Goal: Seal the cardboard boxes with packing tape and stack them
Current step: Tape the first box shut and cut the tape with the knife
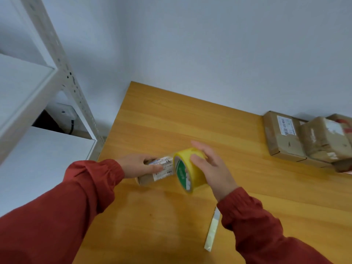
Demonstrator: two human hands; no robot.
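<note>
Box [164, 169] lengthwise toward tape roll [193, 173]

I see a wood-grain table [152, 115] with a soft sheen, a glossy yellow plastic tape roll [192, 172], matt brown cardboard boxes [282, 143] with paper labels [286, 127], and a matt white metal shelf [62, 60].

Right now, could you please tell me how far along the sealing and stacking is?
Done: boxes by the wall look taped and sit bunched together, loosely piled. In hand: the left hand holds a small box on the table while the right hand holds the tape roll at its end. Left: taping this box and adding it to the pile. A loose strip lies near the right sleeve.
</note>
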